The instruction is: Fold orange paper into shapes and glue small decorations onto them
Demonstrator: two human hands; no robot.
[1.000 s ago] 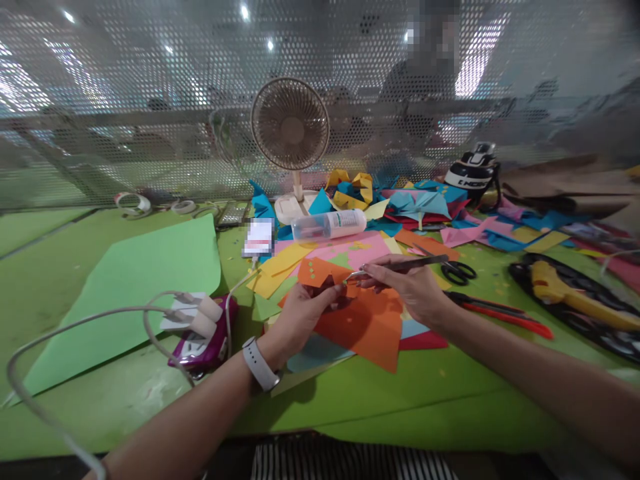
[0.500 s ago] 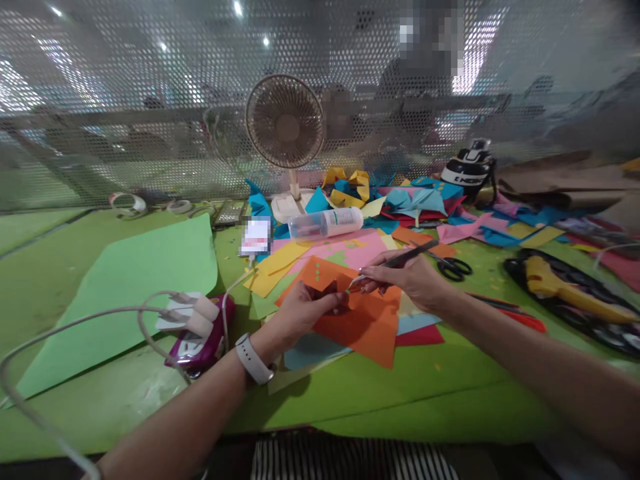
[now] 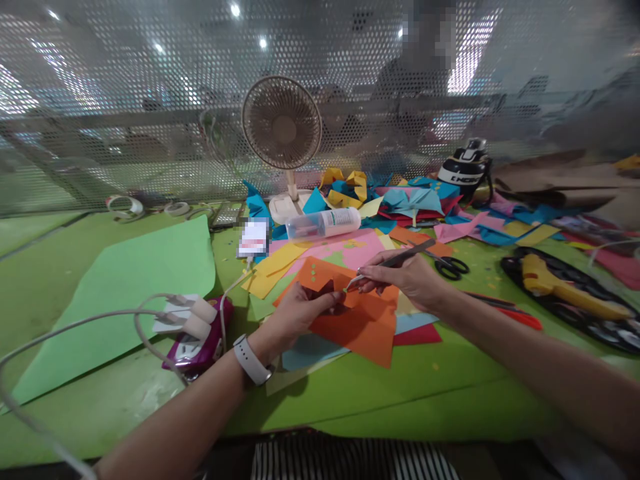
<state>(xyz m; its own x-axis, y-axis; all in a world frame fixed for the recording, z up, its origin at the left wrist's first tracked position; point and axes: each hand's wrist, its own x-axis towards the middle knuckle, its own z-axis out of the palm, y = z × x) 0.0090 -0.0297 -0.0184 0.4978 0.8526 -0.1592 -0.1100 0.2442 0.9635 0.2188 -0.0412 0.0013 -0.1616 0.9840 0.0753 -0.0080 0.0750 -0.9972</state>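
My left hand (image 3: 299, 310) pinches a folded orange paper piece (image 3: 320, 275) with small green dots on it, held just above a larger orange sheet (image 3: 367, 323). My right hand (image 3: 407, 277) grips metal tweezers (image 3: 395, 259), whose tip touches the orange piece near my left fingers. A white watch (image 3: 250, 360) sits on my left wrist. Beneath lie pink, yellow and blue paper sheets.
A small fan (image 3: 283, 133) stands behind a lying glue bottle (image 3: 325, 223). Scissors (image 3: 450, 265), a red cutter (image 3: 505, 313) and a yellow glue gun (image 3: 565, 287) lie right. A large green sheet (image 3: 130, 280), cables and a purple device (image 3: 197, 340) lie left. A person sits behind the mesh.
Both hands have shifted slightly up and left with the orange piece; the tweezers tip stays at the paper's edge. Little else differs.
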